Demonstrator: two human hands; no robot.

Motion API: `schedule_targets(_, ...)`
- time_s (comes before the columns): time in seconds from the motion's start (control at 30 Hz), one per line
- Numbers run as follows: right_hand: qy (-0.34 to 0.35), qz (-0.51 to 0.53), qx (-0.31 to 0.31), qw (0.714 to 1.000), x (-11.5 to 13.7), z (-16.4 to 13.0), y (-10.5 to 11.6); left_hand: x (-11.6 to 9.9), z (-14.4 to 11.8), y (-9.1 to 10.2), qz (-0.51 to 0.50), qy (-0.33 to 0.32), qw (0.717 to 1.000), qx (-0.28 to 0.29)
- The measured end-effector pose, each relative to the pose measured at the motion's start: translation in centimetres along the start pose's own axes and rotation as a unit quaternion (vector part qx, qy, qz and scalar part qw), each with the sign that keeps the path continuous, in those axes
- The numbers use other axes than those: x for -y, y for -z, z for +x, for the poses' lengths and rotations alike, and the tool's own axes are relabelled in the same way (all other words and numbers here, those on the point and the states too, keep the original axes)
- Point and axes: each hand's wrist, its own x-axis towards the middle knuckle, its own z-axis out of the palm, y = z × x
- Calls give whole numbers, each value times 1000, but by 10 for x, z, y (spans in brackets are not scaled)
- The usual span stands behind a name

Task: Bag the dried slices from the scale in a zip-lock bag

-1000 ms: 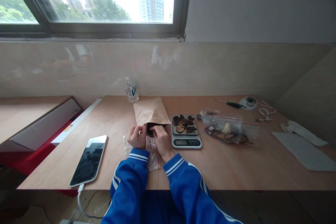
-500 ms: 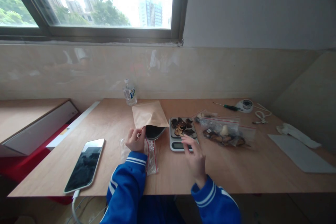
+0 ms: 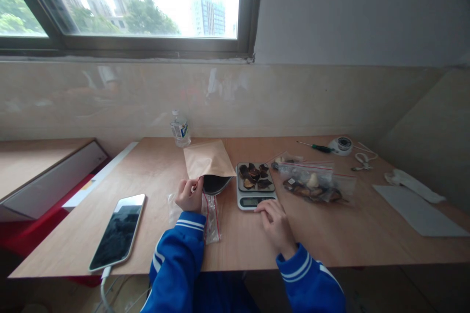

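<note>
My left hand [image 3: 190, 196] pinches the near edge of a brown kraft paper bag [image 3: 208, 156], whose dark mouth gapes toward me. Under that wrist lie clear zip bags [image 3: 212, 222] with red seams. Just to the right stands a small kitchen scale [image 3: 240, 200], its plate bearing several dark brown dried pieces [image 3: 254, 176] that look like mushrooms. My right hand [image 3: 276, 222] is at the scale's front right corner beside the display, fingers loosely bent and holding nothing I can see. Whether its fingertips press on the scale I cannot tell.
Zip bags of dried pieces [image 3: 316, 188] lie right of the scale. Farther back are a green-handled screwdriver [image 3: 322, 148] and a white dome camera [image 3: 341, 145]. A cabled phone [image 3: 118, 232] lies left, a plastic bottle [image 3: 180, 129] behind the paper bag, a white sheet [image 3: 418, 210] far right.
My right hand has come back from over the pieces on the plate to the scale's front edge, uncovering part of the display. My left hand keeps its hold on the paper bag.
</note>
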Motion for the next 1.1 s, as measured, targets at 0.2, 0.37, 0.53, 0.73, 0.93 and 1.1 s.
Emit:
schedule_targets(0.2, 33, -13, 40, 999, 5, 2, -2, 0, 0, 1, 0, 11, 1000, 6)
schedule_targets(0.37, 54, -32, 37, 997, 10, 1, -3, 1, 0, 0, 9, 25, 1000, 12)
schedule_targets(0.53, 84, -31, 87, 992, 14, 0, -1, 2, -1, 0, 15, 39, 999, 23)
schedule_targets(0.73, 114, -6, 111, 987, 31, -3, -14, -1, 0, 0, 11, 41, 999, 24)
schedule_targets(0.93, 88, 30, 101, 991, 68, 25, -75, -1, 0, 0, 5, 22, 1000, 21)
schedule_targets(1.1, 23, -18, 141, 990, 70, 84, -133, -1, 1, 1, -1, 20, 999, 27)
